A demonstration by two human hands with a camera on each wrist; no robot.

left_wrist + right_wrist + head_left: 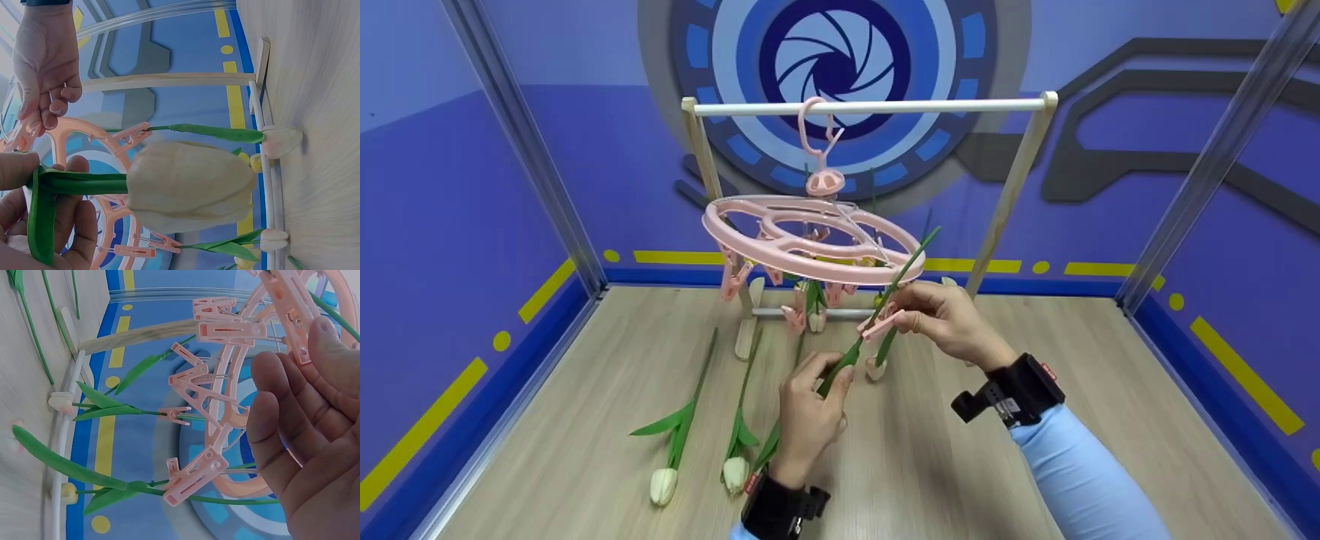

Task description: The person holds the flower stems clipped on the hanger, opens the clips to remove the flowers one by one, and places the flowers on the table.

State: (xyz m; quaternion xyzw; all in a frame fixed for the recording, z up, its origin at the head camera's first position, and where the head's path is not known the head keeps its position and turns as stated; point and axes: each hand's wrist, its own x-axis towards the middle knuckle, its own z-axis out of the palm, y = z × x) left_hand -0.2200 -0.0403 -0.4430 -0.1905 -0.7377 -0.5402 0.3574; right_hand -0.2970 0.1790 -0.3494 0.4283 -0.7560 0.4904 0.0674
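My left hand [814, 416] holds a tulip by its green stem [913, 261], which slants up to the right past the hanger's ring. In the left wrist view the white bloom [191, 185] points away from the fingers. With thumb and fingers, my right hand [956, 326] pinches a pink clothespin [883, 325] that lies across this stem; the right wrist view shows the same clothespin [289, 312] near the thumb. Whether its jaws clamp the stem I cannot tell. The clothespin hangs under a round pink drying hanger [821, 268]. Another white tulip [875, 368] hangs just behind the hands.
A wooden stand with a white bar [930, 106] carries the hanger by its hook [804, 127]. Other clothespins [731, 277] dangle from the ring, several holding tulips. White tulips [663, 486] lie on the wooden tabletop [562, 427] at left. Blue panels enclose the sides and back.
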